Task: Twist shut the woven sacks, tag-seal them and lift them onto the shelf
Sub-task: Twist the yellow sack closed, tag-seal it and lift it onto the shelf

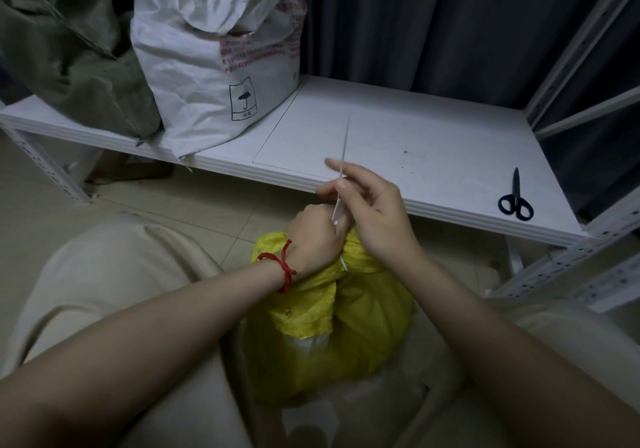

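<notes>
The left hand (317,236) grips the yellow sack's (346,312) twisted neck; the right hand (372,205) pinches the white tie (343,170); scissors (516,196) lie on the shelf (415,143).

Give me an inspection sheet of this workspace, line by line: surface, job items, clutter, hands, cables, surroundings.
Surface: white shelf, right part bare, a few dark specks.
Job's things: yellow sack on the floor, neck gathered; white tie around it, tail pointing up; white sack and green sack on the shelf.
Clutter: black scissors near the shelf's right front edge.
Hands: left hand clamps the neck; right hand pinches the tie.
Cables: nothing seen.
Surroundings: tiled floor, dark curtain, perforated shelf frame.
</notes>
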